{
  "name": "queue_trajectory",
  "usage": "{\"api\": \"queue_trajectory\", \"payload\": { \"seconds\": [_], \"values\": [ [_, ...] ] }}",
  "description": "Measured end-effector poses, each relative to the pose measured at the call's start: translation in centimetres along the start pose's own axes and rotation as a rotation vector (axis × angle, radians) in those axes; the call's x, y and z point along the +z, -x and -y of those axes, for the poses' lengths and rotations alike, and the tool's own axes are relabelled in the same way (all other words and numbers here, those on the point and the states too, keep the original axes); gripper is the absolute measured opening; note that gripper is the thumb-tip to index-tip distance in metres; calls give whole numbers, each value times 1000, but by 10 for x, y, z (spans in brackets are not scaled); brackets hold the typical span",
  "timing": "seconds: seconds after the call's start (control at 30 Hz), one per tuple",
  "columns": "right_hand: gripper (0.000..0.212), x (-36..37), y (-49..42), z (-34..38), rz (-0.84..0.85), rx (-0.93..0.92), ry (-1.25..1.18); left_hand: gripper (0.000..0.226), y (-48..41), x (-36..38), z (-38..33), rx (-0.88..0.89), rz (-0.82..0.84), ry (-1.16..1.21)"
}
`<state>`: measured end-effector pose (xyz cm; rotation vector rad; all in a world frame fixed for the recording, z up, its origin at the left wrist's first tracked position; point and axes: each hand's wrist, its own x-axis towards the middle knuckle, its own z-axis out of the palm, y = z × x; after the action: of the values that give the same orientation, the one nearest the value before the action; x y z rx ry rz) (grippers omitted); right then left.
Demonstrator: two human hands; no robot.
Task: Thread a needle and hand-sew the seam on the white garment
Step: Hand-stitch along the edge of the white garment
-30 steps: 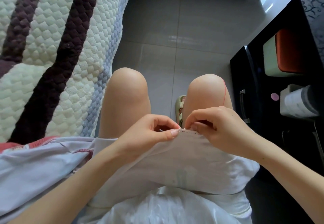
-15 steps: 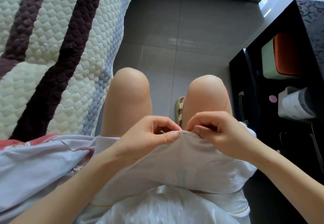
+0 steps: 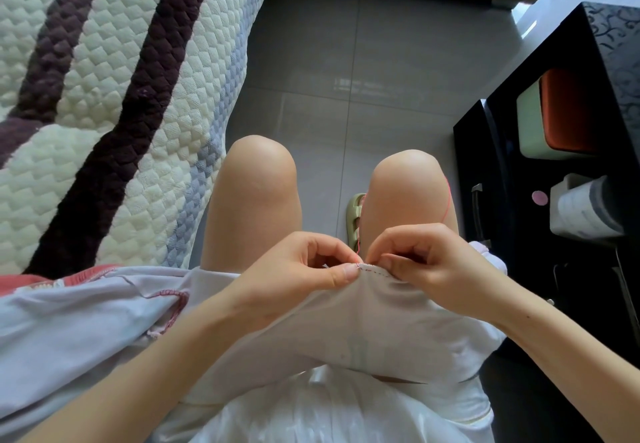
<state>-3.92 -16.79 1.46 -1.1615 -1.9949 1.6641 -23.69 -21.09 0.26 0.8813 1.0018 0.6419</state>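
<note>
The white garment [image 3: 374, 318] lies over my lap, its top edge lifted between both hands. A short row of red stitches [image 3: 372, 270] runs along that edge. My left hand [image 3: 298, 269] pinches the fabric edge between thumb and forefinger, just left of the stitches. My right hand [image 3: 426, 262] is closed on the edge just to their right, fingers curled; the needle is hidden in them. A thin red thread [image 3: 447, 200] loops up over my right knee and comes down between the hands.
A quilted cream bedspread with dark stripes [image 3: 114, 96] fills the left. Grey tiled floor [image 3: 346, 61] lies ahead, with a green sandal [image 3: 355, 217] between my knees. A black cabinet [image 3: 554, 165] holding boxes stands close on the right.
Both hands have stayed on the garment edge with only slight finger shifts. The view has tilted a little.
</note>
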Motion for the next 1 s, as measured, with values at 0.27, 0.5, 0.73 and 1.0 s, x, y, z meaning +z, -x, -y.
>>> {"api": "queue_trajectory", "payload": {
  "seconds": [0.27,0.5,0.73,1.0],
  "values": [
    [20,0,0,-2,28,-12,-7,15,3,1,-4,-43,19,107],
    [21,4,2,3,30,-31,-16,14,5,3,-5,-33,9,103],
    [13,-4,10,9,-73,-8,419,12,8,1,-5,-8,-22,111],
    [27,9,8,5,-170,-292,635,11,10,4,-4,-4,-37,93]
  ]
}}
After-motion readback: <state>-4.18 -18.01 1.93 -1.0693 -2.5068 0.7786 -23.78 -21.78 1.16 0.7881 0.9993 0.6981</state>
